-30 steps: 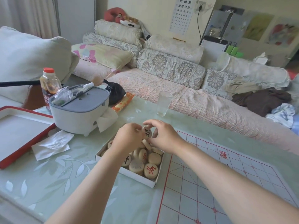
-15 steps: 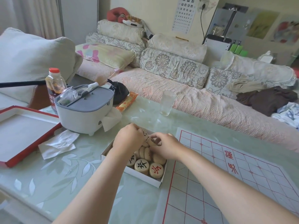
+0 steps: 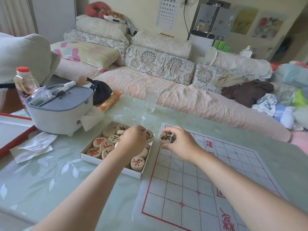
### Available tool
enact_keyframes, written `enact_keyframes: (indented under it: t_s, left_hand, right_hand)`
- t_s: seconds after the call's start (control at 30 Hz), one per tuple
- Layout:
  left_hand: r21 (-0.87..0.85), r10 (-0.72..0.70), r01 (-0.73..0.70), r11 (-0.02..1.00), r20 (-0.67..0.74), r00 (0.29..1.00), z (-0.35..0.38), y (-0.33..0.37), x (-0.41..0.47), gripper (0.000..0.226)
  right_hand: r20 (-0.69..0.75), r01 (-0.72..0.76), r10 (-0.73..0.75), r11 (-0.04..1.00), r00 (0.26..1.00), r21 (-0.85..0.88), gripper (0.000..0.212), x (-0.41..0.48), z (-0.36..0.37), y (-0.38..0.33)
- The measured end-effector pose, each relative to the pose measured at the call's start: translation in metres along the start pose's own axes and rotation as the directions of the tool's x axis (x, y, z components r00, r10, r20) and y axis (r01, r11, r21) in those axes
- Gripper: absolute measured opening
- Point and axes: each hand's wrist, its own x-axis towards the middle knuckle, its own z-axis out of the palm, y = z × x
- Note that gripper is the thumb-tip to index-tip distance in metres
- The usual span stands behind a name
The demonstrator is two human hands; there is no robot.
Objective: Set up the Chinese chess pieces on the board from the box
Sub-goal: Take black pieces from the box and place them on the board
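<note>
Nearest us, two bare forearms reach out over a green table (image 3: 50, 172) with a pale leaf pattern. The board (image 3: 183, 189), white with a red grid and red characters, lies flat on the table to the right, with no piece set on the part we can see. The box (image 3: 90, 157) sits just beside its left edge. It is white and shallow, and it is crowded with round wooden pieces (image 3: 106, 144) marked in red or black, some face down.

The left hand (image 3: 133, 140) is over the box, fingers curled, pinching the left piece (image 3: 149, 136) on edge. That piece carries a black character and sits above the box's far right corner. The right hand (image 3: 181, 142) is over the board's far left corner. Its thumb and fingertips pinch the right piece (image 3: 165, 138), also black-marked, with its face tilted towards us. We cannot tell whether that piece touches the board. The two held pieces are near each other but apart.

Further left, a crumpled tissue (image 3: 33, 145) lies on the table beside a red-edged tray (image 3: 16, 140). Behind them stands a grey-lidded tub (image 3: 58, 110) and a bottle (image 3: 25, 80) with a red cap. A clear glass (image 3: 151, 100) stands near the table's far edge. Beyond it runs a sofa (image 3: 183, 97) piled with flowered cushions.
</note>
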Motion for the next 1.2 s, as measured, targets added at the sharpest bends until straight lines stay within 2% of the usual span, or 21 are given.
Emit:
enact_keyframes:
  t_s: [0.23,0.37,0.47,0.6,0.87,1.0,1.1,1.2]
  left_hand:
    - [-0.107,0.065,-0.039,0.993,0.246,0.967,0.057,0.043,-0.042,0.026]
    - [-0.066,0.167,-0.154,0.986,0.385,0.908,0.1,0.077,-0.07,0.043]
    - [-0.078,0.167,-0.148,0.986,0.452,0.876,0.134,0.109,-0.084,0.044]
    - [0.013,0.167,-0.201,0.979,0.506,0.846,0.174,0.141,-0.085,0.048]
    - [0.145,0.148,-0.259,0.955,0.525,0.838,0.227,0.183,-0.083,0.051]
    - [0.146,0.203,-0.331,0.932,0.544,0.814,0.237,0.178,-0.08,0.035]
    - [0.181,0.199,-0.377,0.908,0.605,0.771,0.237,0.176,-0.08,0.048]
    - [0.179,0.18,-0.362,0.915,0.621,0.763,0.239,0.175,-0.077,0.052]
  right_hand:
    - [-0.004,-0.205,0.206,0.971,0.979,-0.124,0.051,-0.076,-0.055,0.069]
    - [-0.043,-0.272,0.268,0.948,0.962,-0.163,0.053,-0.117,-0.085,0.108]
    - [-0.07,-0.311,0.303,0.93,0.95,-0.194,0.04,-0.145,-0.105,0.135]
    - [-0.106,-0.384,0.37,0.907,0.923,-0.173,0.018,-0.174,-0.122,0.17]
    - [-0.132,-0.436,0.421,0.891,0.898,-0.127,0.024,-0.194,-0.132,0.214]
    - [-0.114,-0.425,0.411,0.89,0.904,-0.164,0.021,-0.196,-0.13,0.223]
    - [-0.094,-0.396,0.384,0.892,0.918,-0.218,0.019,-0.195,-0.129,0.225]
    - [-0.078,-0.371,0.363,0.894,0.928,-0.25,0.016,-0.193,-0.128,0.229]
